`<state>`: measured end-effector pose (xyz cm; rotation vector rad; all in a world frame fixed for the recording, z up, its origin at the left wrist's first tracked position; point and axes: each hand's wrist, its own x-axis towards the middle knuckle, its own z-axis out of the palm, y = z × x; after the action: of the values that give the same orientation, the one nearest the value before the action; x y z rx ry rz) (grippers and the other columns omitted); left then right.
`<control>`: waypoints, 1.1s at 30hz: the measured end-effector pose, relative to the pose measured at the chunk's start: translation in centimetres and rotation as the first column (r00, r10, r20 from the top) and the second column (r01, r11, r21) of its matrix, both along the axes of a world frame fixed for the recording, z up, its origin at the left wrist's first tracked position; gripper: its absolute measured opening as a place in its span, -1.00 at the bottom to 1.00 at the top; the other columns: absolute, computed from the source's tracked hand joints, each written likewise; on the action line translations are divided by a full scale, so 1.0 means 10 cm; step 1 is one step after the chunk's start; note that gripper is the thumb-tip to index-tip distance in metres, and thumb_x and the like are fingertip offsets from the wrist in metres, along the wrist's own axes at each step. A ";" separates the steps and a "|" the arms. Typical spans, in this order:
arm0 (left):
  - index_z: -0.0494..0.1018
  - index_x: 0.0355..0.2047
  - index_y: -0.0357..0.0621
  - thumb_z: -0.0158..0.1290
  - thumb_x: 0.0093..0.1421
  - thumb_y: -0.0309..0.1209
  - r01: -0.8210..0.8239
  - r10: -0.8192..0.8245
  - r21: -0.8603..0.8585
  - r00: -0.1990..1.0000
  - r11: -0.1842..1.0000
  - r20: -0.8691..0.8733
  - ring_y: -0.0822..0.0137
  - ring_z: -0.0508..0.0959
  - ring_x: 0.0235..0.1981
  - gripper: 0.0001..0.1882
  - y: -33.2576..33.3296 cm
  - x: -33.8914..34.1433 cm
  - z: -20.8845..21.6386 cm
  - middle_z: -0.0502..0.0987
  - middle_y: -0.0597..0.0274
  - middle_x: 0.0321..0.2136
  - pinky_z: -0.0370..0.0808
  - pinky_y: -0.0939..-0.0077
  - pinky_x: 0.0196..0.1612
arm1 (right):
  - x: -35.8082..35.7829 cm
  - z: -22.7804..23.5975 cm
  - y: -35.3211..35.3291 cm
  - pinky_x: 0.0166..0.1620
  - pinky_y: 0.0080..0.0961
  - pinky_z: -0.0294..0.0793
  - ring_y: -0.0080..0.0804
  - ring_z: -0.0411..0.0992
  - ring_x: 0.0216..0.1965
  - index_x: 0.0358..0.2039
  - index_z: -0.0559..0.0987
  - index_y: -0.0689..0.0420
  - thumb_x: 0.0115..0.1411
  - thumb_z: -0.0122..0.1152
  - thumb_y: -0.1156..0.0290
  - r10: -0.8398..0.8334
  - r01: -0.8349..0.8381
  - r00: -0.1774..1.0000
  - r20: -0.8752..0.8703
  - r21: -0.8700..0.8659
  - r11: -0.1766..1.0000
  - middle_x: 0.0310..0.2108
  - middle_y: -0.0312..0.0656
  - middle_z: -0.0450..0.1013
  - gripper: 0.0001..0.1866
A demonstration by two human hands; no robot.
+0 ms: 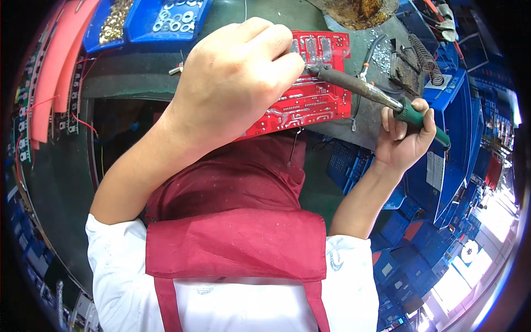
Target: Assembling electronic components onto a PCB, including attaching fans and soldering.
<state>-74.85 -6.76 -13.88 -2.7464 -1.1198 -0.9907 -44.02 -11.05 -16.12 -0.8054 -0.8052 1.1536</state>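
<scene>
A red circuit board (326, 99), its upturned face marked with silvery solder traces, lies at the front of the bench. My left hand (238, 72) is closed in a pinch over its left part. The fingertips and whatever they hold are hidden; a thin grey wire (245, 8) shows just beyond the knuckles. In my right hand (404, 135) is a soldering iron (359, 87), gripped by its green handle. The iron's barrel slants across the board, and its tip end comes close to my left fingers. Whether the tip touches the board cannot be seen.
Blue bins with flat washers (176, 16) and small brass-coloured parts (117, 22) stand at the far left. Cutters (368, 61), a coil-spring iron stand (423, 53) and a round, crusted pot (359, 11) are beyond the board. Pink sheets (55, 72) and boards line the left.
</scene>
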 end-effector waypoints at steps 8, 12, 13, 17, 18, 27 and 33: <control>0.59 -0.34 -0.18 0.25 -0.04 -0.54 0.004 -0.004 0.027 1.000 1.000 0.000 0.21 0.62 -0.26 -0.80 0.01 0.01 -0.03 0.56 0.25 -0.34 0.59 0.36 -0.21 | -0.07 0.02 -0.15 -0.52 -0.58 0.09 -0.66 0.12 -0.75 -0.15 0.60 0.16 0.57 -0.08 0.05 -0.059 0.061 0.998 0.029 -0.043 0.997 -0.76 -0.37 0.26 -0.56; 0.59 -0.34 -0.19 0.26 -0.05 -0.54 -0.001 0.001 0.009 1.000 1.000 -0.005 0.22 0.62 -0.26 -0.80 0.01 0.01 -0.02 0.56 0.24 -0.34 0.59 0.36 -0.21 | -0.07 0.00 -0.21 -0.57 -0.58 0.14 -0.64 0.17 -0.74 -0.14 0.58 0.17 0.54 -0.06 -0.07 -0.112 0.115 0.991 0.071 -0.034 0.993 -0.71 -0.33 0.31 -0.49; 0.59 -0.34 -0.19 0.26 -0.05 -0.54 0.003 -0.003 0.016 1.000 1.000 -0.007 0.22 0.62 -0.26 -0.79 0.01 0.01 -0.02 0.56 0.24 -0.34 0.59 0.36 -0.21 | -0.05 -0.01 -0.22 -0.56 -0.58 0.16 -0.62 0.18 -0.73 -0.13 0.58 0.17 0.53 -0.06 -0.10 -0.112 0.115 0.990 0.083 -0.033 0.993 -0.71 -0.33 0.31 -0.46; 0.60 -0.33 -0.20 0.27 -0.04 -0.54 0.001 -0.001 -0.005 1.000 1.000 0.001 0.22 0.63 -0.25 -0.79 0.01 0.03 -0.01 0.57 0.24 -0.33 0.60 0.36 -0.20 | 0.03 -0.06 -0.21 -0.53 -0.56 0.23 -0.60 0.21 -0.71 -0.09 0.58 0.18 0.52 -0.06 -0.12 -0.066 0.066 0.993 0.100 0.005 0.998 -0.70 -0.32 0.32 -0.44; 0.60 -0.33 -0.20 0.27 -0.04 -0.54 0.001 -0.001 -0.004 1.000 1.000 0.001 0.22 0.63 -0.25 -0.79 0.02 0.03 -0.02 0.57 0.24 -0.33 0.60 0.36 -0.20 | 0.04 -0.07 -0.21 -0.53 -0.56 0.23 -0.60 0.21 -0.71 -0.09 0.58 0.18 0.52 -0.06 -0.12 -0.065 0.065 0.993 0.099 0.005 0.998 -0.70 -0.32 0.32 -0.44; 0.61 -0.34 -0.19 0.27 -0.05 -0.55 0.004 -0.004 0.013 1.000 1.000 -0.003 0.22 0.63 -0.25 -0.80 0.02 0.04 -0.02 0.57 0.24 -0.33 0.60 0.36 -0.20 | 0.16 -0.09 -0.17 -0.39 -0.47 0.21 -0.59 0.29 -0.63 -0.05 0.55 0.20 0.50 0.03 0.10 0.056 -0.062 0.993 0.108 0.052 0.997 -0.63 -0.29 0.42 -0.62; 0.61 -0.34 -0.20 0.27 -0.04 -0.55 -0.009 0.009 0.008 1.000 1.000 -0.017 0.21 0.63 -0.25 -0.80 0.00 0.04 -0.01 0.58 0.23 -0.33 0.61 0.36 -0.20 | 0.29 -0.09 -0.11 -0.33 -0.45 0.43 -0.52 0.35 -0.54 -0.06 0.50 0.28 0.39 0.15 0.20 0.140 -0.152 0.980 0.138 0.079 0.985 -0.43 -0.12 0.48 -0.64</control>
<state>-74.49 -6.72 -14.02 -2.7357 -1.1217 -0.9675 -41.15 -12.18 -17.04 -0.7640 -1.0336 1.1937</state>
